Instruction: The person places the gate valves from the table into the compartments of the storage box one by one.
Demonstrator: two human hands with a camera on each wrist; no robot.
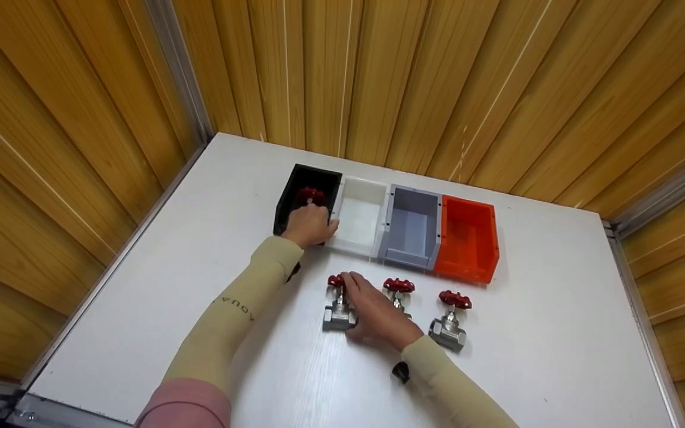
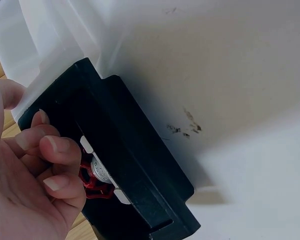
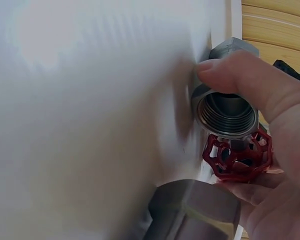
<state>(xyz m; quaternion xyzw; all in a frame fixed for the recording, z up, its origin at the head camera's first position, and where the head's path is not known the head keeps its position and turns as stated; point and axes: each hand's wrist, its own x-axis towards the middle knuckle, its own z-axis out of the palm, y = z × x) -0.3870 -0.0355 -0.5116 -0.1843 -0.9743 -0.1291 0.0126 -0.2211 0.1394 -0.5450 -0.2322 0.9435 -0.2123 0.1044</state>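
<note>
My left hand [image 1: 308,224] is over the front of the black bin [image 1: 286,196], thumb out toward the white bin. In the left wrist view its fingers [image 2: 62,150] are loosely bent with nothing between them. Just beyond them, a valve with a red handwheel [image 2: 97,182] lies inside the black bin. My right hand [image 1: 378,312] grips the leftmost gate valve [image 1: 338,316] on the table. Its thumb [image 3: 230,75] lies on the threaded steel body, and the other fingers are behind the red handwheel [image 3: 240,155].
A second valve [image 1: 399,286] stands partly behind my right hand, and a third valve [image 1: 449,329] is to its right. Beside the black bin are a white bin [image 1: 342,241], a grey bin [image 1: 408,257] and an orange bin [image 1: 467,272]. Wood-patterned walls [image 1: 390,77] enclose the white table [image 1: 556,333].
</note>
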